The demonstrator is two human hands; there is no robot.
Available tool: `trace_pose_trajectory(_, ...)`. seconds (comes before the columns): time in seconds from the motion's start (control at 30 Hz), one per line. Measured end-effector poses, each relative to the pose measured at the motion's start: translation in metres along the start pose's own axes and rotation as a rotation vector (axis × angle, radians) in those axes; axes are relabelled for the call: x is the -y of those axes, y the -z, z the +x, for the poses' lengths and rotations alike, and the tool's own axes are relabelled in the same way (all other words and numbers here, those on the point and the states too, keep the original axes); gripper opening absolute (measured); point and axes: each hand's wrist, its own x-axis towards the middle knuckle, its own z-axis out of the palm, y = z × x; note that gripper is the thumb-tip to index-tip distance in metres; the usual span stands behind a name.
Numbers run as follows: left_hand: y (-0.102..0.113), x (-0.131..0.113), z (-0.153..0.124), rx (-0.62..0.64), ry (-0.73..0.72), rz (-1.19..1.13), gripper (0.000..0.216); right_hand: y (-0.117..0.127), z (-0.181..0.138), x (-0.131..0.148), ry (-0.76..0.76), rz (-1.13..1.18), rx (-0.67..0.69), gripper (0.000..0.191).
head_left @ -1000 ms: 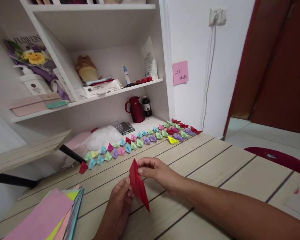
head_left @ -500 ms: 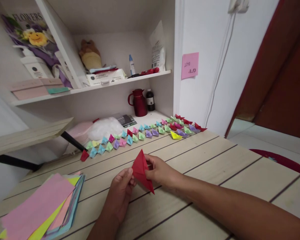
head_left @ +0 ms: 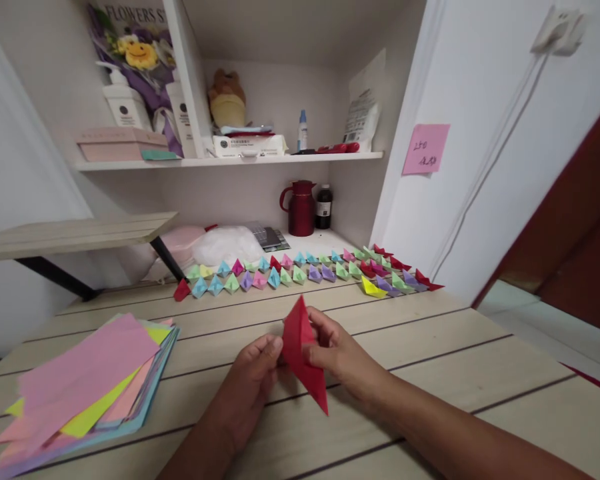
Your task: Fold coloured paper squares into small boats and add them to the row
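Observation:
A folded red paper boat [head_left: 300,343] is held between my two hands above the wooden table, its long points running from upper left to lower right. My left hand [head_left: 257,367] pinches its left edge between thumb and fingers. On the other side, my right hand [head_left: 337,350] grips it with the thumb on the near face and the fingers behind, partly hidden by the paper. Beyond my hands stand rows of small folded paper boats [head_left: 300,275] in many colours. A yellow paper boat [head_left: 373,288] sits at the front of the right-hand group.
A stack of coloured paper sheets [head_left: 90,380] lies on the table [head_left: 430,373] at the left. Behind it is a raised wooden shelf [head_left: 80,230] on black legs. A dark red jug [head_left: 301,210] and a dark bottle [head_left: 324,207] stand in the white cabinet.
My view has turned, so the surroundings sit differently in the frame. The red paper is tilted more upright and shows a narrower face; both hands keep hold of it.

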Motion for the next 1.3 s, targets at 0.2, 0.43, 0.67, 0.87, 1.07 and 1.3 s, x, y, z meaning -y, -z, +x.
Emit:
trace_pose_trajectory(0.2, 0.001, 0.003, 0.000, -0.028, 0.020, 0.013, 0.019, -0.004, -0.003, -0.001, -0.069, -0.021, -0.029, 0.040)
trace_pose_trajectory(0.43, 0.001, 0.004, 0.000, -0.087, 0.021, -0.039, 0.017, 0.000, 0.003, -0.008, -0.037, -0.023, -0.088, 0.029)
trace_pose_trajectory(0.67, 0.002, 0.004, 0.001, -0.128, 0.038, -0.128, 0.017, 0.002, 0.007, -0.007, 0.017, -0.169, -0.163, 0.018)
trace_pose_trajectory(0.87, -0.003, 0.005, -0.003, -0.128, 0.103, -0.109, 0.016, 0.012, 0.010, -0.015, 0.127, -0.353, -0.180, 0.022)
trace_pose_trajectory(1.07, -0.005, 0.008, -0.004, -0.090, 0.123, -0.146, 0.021, 0.014, 0.006, -0.015, 0.353, -0.611, -0.144, 0.027)
trace_pose_trajectory(1.3, -0.003, 0.010, -0.003, -0.140, 0.127, -0.199, 0.019, 0.015, 0.004, -0.020, 0.378, -0.669, -0.105, 0.034)
